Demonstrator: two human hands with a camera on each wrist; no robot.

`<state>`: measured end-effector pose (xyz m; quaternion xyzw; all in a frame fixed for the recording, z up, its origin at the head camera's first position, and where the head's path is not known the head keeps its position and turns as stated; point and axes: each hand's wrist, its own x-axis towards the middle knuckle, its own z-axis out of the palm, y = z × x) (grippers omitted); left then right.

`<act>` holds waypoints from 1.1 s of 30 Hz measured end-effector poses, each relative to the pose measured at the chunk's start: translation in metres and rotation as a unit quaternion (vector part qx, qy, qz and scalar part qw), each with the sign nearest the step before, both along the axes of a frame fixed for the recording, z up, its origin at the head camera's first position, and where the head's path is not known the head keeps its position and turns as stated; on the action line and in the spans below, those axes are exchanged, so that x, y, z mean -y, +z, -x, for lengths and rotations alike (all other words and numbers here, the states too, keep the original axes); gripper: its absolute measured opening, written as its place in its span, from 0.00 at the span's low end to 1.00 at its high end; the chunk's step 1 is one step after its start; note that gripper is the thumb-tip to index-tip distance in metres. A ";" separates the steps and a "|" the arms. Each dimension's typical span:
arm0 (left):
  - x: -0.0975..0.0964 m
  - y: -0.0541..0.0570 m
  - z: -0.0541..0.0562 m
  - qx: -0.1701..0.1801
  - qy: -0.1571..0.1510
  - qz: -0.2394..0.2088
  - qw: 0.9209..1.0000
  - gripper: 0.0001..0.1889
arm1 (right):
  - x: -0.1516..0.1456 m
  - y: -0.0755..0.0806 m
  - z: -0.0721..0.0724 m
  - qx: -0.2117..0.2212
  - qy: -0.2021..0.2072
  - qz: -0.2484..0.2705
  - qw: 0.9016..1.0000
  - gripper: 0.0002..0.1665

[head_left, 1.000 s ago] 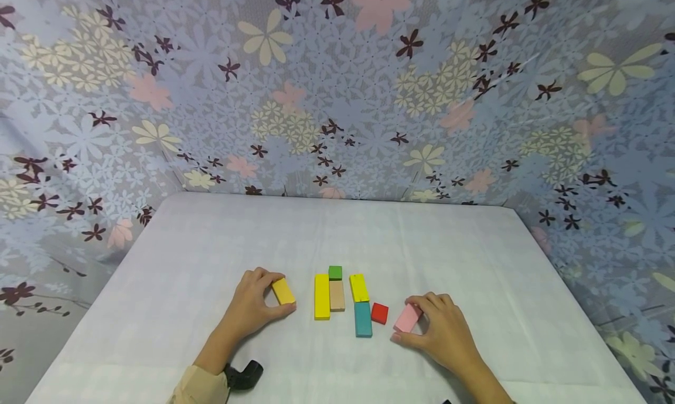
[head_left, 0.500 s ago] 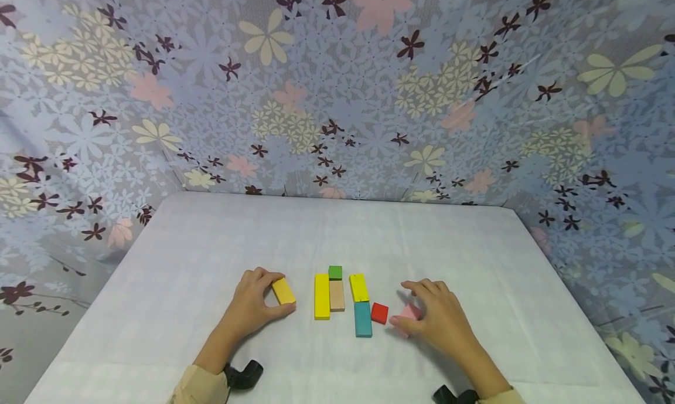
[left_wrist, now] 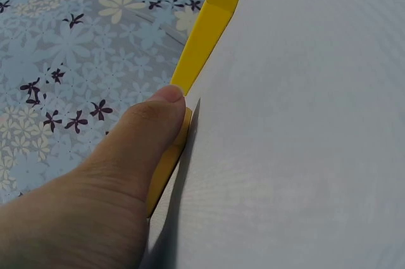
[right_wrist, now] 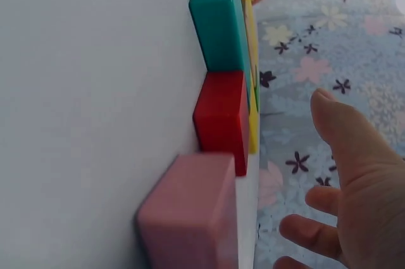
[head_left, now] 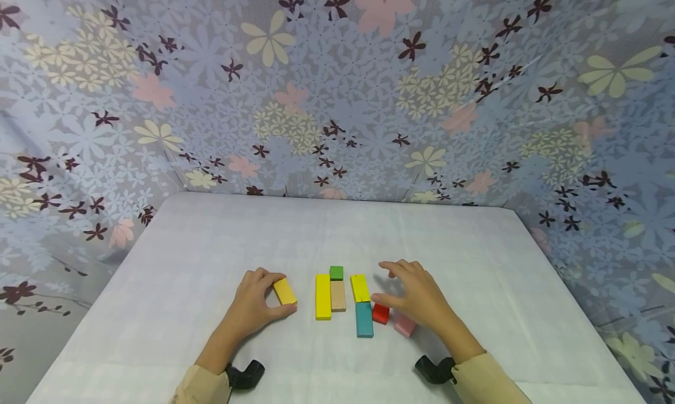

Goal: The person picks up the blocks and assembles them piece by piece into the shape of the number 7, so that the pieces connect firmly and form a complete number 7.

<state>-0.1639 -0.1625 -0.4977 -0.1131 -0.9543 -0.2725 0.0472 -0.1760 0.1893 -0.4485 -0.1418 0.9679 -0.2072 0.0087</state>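
My left hand (head_left: pixel 252 303) holds an orange-yellow block (head_left: pixel 285 291) on the white cloth between thumb and fingers. In the left wrist view, the thumb covers much of that block (left_wrist: pixel 168 168). My right hand (head_left: pixel 419 295) is raised with nothing in it, thumb and fingers spread apart. Its thumb tip is close to the short yellow block (head_left: pixel 360 288) and the red block (head_left: pixel 381 315). Below the palm lies a pink block (head_left: pixel 405 325), partly hidden in the head view. The right wrist view has pink, red and teal blocks in a line, with the hand (right_wrist: pixel 361 174) beside them.
A teal block (head_left: pixel 364 320) touches the short yellow one. To its left, a long yellow block (head_left: pixel 323 297) stands beside a tan block (head_left: pixel 338 296), with a small green block (head_left: pixel 336 273) behind. Floral fabric (head_left: pixel 337 99) rises at the table's far edge.
My right hand lets go of the pink block, lifts and moves left and away from me, over the red block. The left hand stays put on its block.
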 end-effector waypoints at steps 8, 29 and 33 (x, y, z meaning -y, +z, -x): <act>0.000 0.000 0.001 0.000 0.001 0.002 1.000 0.37 | 0.021 -0.003 0.010 0.042 0.028 -0.029 0.998 0.44; -0.002 0.001 0.000 0.027 0.013 0.005 1.000 0.36 | 0.035 -0.011 0.018 0.050 0.010 -0.039 0.998 0.36; -0.002 0.002 -0.001 0.028 0.015 0.002 1.000 0.36 | 0.036 -0.009 0.019 0.050 0.009 -0.051 0.997 0.38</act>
